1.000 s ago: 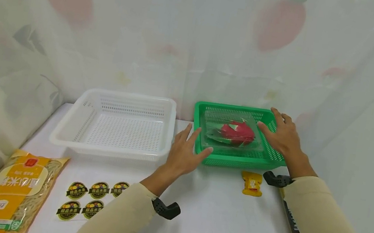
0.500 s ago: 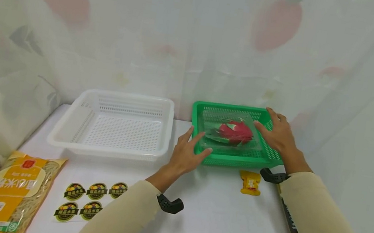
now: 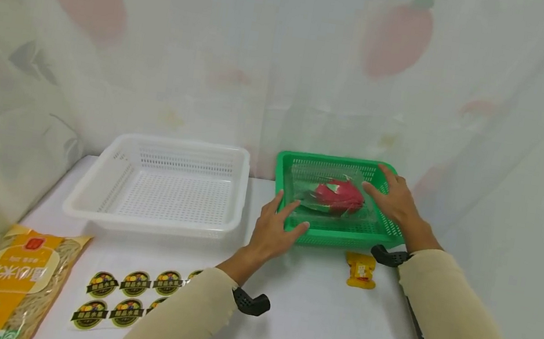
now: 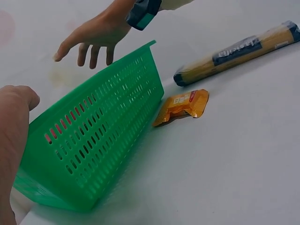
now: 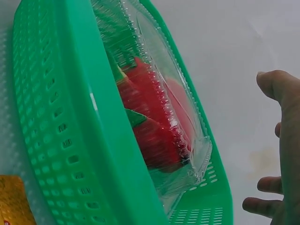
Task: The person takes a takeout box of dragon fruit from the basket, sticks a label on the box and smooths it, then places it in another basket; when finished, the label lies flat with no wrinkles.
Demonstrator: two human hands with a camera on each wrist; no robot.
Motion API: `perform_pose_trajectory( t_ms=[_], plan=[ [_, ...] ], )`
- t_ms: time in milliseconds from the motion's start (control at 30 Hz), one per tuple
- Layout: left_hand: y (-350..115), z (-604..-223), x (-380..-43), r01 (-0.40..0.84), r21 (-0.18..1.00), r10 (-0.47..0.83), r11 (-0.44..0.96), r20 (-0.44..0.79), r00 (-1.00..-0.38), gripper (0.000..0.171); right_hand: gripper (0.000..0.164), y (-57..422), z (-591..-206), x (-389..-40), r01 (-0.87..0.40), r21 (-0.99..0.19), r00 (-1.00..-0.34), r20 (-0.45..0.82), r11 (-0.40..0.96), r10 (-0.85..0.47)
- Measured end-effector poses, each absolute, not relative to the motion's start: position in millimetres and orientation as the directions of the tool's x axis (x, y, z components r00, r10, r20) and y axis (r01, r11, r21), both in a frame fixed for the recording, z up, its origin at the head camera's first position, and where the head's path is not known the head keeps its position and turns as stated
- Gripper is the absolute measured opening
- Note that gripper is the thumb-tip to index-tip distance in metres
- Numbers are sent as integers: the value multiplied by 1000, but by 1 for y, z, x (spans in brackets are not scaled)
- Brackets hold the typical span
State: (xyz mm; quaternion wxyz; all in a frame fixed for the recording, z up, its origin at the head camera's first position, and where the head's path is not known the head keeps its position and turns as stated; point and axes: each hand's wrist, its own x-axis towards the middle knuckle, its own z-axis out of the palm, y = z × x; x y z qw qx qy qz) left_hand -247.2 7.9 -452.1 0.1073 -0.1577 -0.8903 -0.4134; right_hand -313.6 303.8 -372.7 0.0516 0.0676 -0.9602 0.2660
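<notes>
A red dragon fruit [image 3: 339,197] lies in a clear plastic box [image 3: 305,174] inside the green basket [image 3: 335,239]. My left hand [image 3: 274,233] is at the basket's left front corner, fingers spread and overlapping its left wall in the head view. Over the basket's right side hovers my right hand [image 3: 394,200], thumb apart from the fingers and pointing toward the box. Neither hand grips anything. In the right wrist view, the clear box sits slanted in the basket and the fruit [image 5: 152,119] shows through it, with the right hand [image 5: 288,140] apart from it.
A white basket [image 3: 150,224] stands to the left. In front of the green basket lies a small yellow packet [image 3: 360,270]. A noodle bag [image 3: 15,277] and a sticker sheet [image 3: 109,324] are at front left. A long pasta pack [image 4: 239,54] lies partly under the right arm.
My left hand has shifted slightly right, its fingertips now overlapping the green basket's left side more. The right hand keeps about the same place over the basket; the head view has shifted a little.
</notes>
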Motion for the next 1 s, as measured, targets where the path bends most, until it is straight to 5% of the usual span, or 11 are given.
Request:
perform_pose_trajectory(
  t_ms=[333, 1000],
  plan=[
    [10, -459, -248, 363, 695, 169, 621, 333, -927, 56, 77, 303, -384, -324, -190, -606, -982, 103, 773, -160],
    [16, -471, -251, 368, 689, 117, 625, 383, -916, 54, 78, 312, -397, -334, 73, -829, -947, -231, 554, -221]
  ],
)
